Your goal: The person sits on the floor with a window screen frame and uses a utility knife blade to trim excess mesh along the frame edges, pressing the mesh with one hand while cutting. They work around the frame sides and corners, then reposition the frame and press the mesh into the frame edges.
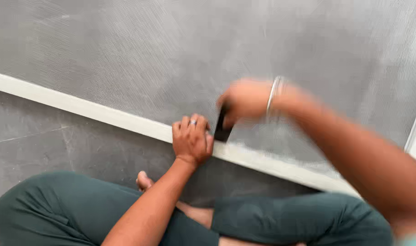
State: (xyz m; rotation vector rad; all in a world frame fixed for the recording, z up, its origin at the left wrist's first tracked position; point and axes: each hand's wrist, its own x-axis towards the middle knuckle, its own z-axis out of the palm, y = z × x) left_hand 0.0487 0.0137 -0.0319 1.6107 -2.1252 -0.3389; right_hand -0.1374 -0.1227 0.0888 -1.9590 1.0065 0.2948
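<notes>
Grey stone-look floor tiles [57, 141] under me, and I'm sitting cross-legged in my dark green trousers [43, 209] with a big screen panel laid flat in front: fine grey woven mesh [162, 50] stretched in a white flat-bar frame [103, 114] that runs diagonally past my knees.

My left hand [192, 139] is planted knuckles-up on the frame edge, fingers curled down onto it, silver ring [193, 122] on one finger. As far as I can judge it's there to pin the frame so it doesn't skate around on the tile.

My right hand [244, 101], with silver bangles [275, 93] on the wrist, is closed around a small flat black tool [222, 126], gripped from the top so its lower end points down at the seam where mesh meets frame, right next to my left fingers. That hand is motion-blurred, so I can't tell exactly what the tool is. It just looks like a short, dark, slim rectangular thing, mostly hidden by my grip.
</notes>
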